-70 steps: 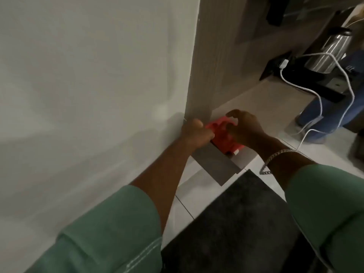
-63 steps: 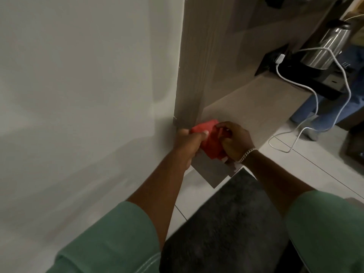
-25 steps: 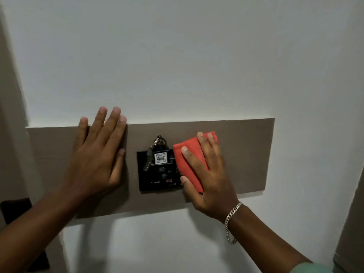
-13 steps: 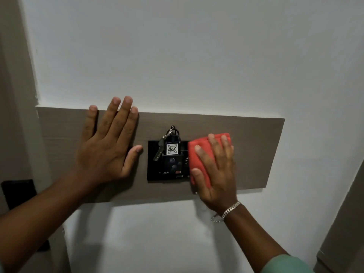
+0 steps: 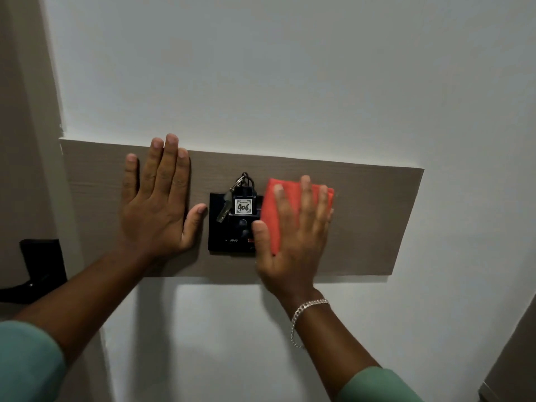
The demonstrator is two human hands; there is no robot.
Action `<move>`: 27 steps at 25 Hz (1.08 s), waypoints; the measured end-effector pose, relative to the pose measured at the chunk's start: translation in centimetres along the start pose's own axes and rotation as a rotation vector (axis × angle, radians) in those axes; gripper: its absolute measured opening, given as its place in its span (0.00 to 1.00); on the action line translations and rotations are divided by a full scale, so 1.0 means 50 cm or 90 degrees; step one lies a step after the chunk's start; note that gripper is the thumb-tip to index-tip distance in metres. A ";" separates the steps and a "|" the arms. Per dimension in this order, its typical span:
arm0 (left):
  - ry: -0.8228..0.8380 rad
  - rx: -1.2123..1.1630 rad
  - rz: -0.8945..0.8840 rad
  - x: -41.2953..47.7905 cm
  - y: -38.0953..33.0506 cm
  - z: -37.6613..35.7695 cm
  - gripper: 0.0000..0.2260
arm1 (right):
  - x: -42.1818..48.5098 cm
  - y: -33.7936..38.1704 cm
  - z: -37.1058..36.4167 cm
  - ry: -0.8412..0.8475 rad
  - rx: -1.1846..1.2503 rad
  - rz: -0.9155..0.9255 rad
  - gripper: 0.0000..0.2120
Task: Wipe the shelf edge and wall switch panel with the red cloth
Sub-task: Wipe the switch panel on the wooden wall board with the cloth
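We're at the switch panel (image 5: 236, 224), the black plate set in a wood-look board (image 5: 362, 221) on the white wall (image 5: 275, 68). Everything below is placed relative to that panel.

Right hand (image 5: 293, 236) lies flat w/ fingers spread, pressing the red cloth (image 5: 271, 210) against the board at the panel's right edge. It's not a pinch grip: the palm pins the folded cloth flat, prob. so the widest patch of fabric rubs the surface. The cloth overlaps the panel's right side and runs out onto the board to the right of it. The thumb sits over the panel's lower right corner.

Left hand (image 5: 158, 204) is open & empty, palm flat on the board just left of the panel, thumb tip nearly touching its left edge. We read that as a brace, steadying us while the other hand rubs.

A key bunch w/ a tag marked 406 (image 5: 243, 206) hangs over the panel's upper middle, approx. touching the cloth's left edge. That's likely why the cloth works in from the side: a push across could knock the keys out.

Judgement: we're on the panel part of the job; the panel's left half isn't under the cloth. Shelf edge isn't in view, so can't tell its state. A silver bracelet (image 5: 307, 311) sits on the right wrist, below the panel.
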State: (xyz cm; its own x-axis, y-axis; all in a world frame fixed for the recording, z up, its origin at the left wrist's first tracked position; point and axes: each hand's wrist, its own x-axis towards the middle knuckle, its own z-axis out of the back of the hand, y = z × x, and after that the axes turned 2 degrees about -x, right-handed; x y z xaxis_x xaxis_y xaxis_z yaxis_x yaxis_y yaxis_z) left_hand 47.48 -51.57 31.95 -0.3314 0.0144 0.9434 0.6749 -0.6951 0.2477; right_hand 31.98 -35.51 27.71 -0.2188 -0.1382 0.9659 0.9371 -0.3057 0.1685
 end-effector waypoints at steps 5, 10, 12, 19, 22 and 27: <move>-0.012 0.006 0.003 -0.001 -0.003 -0.003 0.36 | 0.000 -0.081 0.028 0.041 -0.029 0.142 0.26; -0.005 0.000 0.010 -0.001 -0.003 -0.003 0.36 | -0.060 -0.040 0.016 0.032 0.004 -0.039 0.29; -0.005 0.001 0.012 0.001 -0.003 -0.004 0.36 | -0.087 -0.035 0.013 0.023 0.014 -0.078 0.31; 0.006 -0.015 0.011 -0.002 -0.004 0.000 0.36 | -0.126 0.087 -0.043 -0.073 0.155 -0.322 0.31; 0.022 -0.025 0.014 0.000 -0.003 0.005 0.36 | -0.161 0.070 -0.044 -0.021 0.086 -0.177 0.32; 0.030 -0.037 0.014 0.001 -0.002 0.005 0.36 | -0.140 0.016 -0.020 -0.079 0.143 -0.266 0.28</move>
State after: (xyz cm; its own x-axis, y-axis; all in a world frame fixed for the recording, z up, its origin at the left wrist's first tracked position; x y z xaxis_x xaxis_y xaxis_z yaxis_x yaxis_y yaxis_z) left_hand 47.56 -51.34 32.04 -0.3481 -0.0341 0.9368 0.6433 -0.7356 0.2123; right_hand 33.99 -35.74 20.91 -0.5675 0.0697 0.8205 0.8145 -0.0983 0.5717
